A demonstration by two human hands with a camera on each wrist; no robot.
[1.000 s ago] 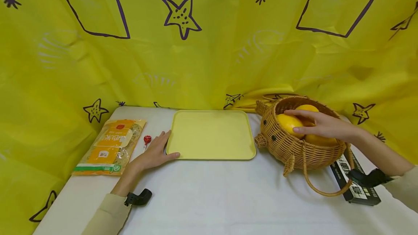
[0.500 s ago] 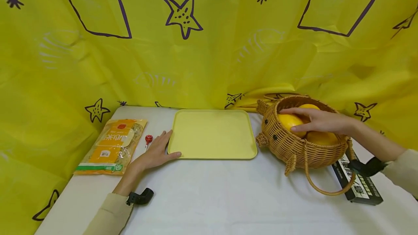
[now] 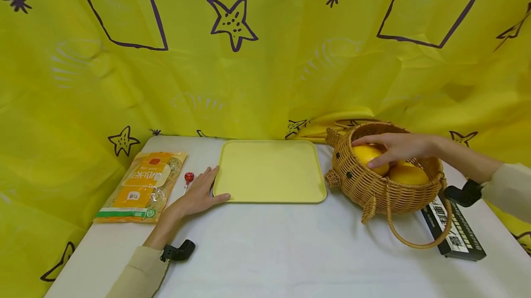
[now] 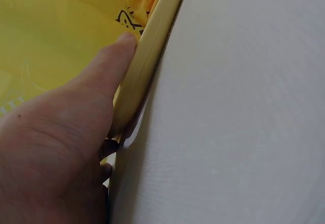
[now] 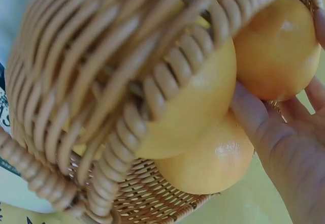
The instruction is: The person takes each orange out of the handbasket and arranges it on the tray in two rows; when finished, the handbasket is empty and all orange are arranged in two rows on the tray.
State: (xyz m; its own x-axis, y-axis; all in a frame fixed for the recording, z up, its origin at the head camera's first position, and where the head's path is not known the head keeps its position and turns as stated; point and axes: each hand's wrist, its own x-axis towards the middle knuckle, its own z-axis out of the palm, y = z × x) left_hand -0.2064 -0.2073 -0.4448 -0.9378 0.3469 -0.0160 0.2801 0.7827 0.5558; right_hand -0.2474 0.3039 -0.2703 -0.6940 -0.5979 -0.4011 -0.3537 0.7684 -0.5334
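In the head view my right hand (image 3: 396,147) reaches into a pig-shaped wicker basket (image 3: 369,192) at the right. Its thumb and fingers span an orange (image 3: 366,154) at the basket's left side. The right wrist view shows the thumb against this glossy orange (image 5: 279,46), with the fingers round its far side. Another orange (image 3: 408,174) lies behind it, and a further one (image 5: 208,168) shows deeper in the basket. My left hand (image 3: 199,193) rests at the near left corner of a pale yellow tray (image 3: 269,171), thumb (image 4: 114,61) along the tray's front edge.
Left of the tray lie a red lollipop (image 3: 188,178) and an orange-and-clear food packet (image 3: 141,187). A black box (image 3: 454,231) is partly under the basket, whose looped handle (image 3: 419,245) hangs forward. A yellow patterned cloth (image 3: 265,72) hangs behind the white table (image 3: 269,252).
My right hand has shifted slightly left and closed round the left orange, its forearm swinging farther back. An orange at the basket's rear is now hidden. My left hand stays at the tray.
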